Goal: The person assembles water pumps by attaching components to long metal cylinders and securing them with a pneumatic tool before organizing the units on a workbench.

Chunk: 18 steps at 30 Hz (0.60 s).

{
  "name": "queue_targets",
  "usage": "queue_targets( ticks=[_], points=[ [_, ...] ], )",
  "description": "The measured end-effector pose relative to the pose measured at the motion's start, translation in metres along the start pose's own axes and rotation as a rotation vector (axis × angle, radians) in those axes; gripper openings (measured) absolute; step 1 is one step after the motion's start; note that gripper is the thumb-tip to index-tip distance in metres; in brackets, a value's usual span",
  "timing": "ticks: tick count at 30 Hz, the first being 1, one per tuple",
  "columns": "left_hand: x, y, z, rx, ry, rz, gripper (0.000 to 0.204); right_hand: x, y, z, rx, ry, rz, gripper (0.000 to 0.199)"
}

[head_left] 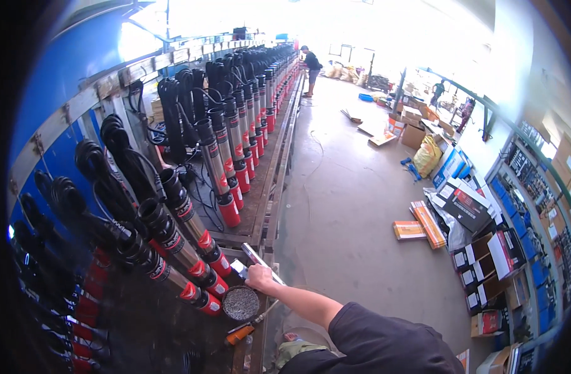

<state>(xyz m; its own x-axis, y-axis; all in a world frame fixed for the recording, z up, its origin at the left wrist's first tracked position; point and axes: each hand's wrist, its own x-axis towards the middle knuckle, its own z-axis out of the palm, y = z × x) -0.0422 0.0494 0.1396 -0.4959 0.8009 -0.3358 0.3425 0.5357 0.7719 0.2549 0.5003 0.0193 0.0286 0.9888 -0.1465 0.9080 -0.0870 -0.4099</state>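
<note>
My right hand [259, 277] reaches over the bench edge with its fingers closed; what they hold is mostly hidden. A small white and silver piece [239, 268] shows at its fingertips. A shiny metal bar [253, 254] slants past the hand. Just below sits a dark round bowl of small grey metal pieces [241, 303]. Near it lies an orange-handled tool [239, 336] with a thin hose. Left of the bowl lean several submersible pumps [186, 262], with steel bodies, red ends and coiled black cables [120, 149]. My left hand is out of view.
A long row of similar pumps [260, 103] runs along the bench and rail [80, 112]. Cartons [466, 206], orange boxes [427, 224] and a yellow sack [427, 157] lie on the floor at right, beside shelving [528, 243]. A person [311, 68] stands at the far end.
</note>
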Motion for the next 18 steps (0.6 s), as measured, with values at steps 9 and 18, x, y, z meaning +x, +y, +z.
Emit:
queue_targets(
  ticks=[9, 18],
  points=[
    [-0.012, 0.063, -0.010, -0.549, 0.301, 0.000, 0.042, -0.090, 0.000, -0.036, 0.387, 0.397, -0.263, 0.036],
    [0.017, 0.104, -0.061, -1.006, 0.272, 0.092, 0.052, -0.238, -0.141, 0.013, 0.962, 0.025, -0.671, 0.025]
  ],
)
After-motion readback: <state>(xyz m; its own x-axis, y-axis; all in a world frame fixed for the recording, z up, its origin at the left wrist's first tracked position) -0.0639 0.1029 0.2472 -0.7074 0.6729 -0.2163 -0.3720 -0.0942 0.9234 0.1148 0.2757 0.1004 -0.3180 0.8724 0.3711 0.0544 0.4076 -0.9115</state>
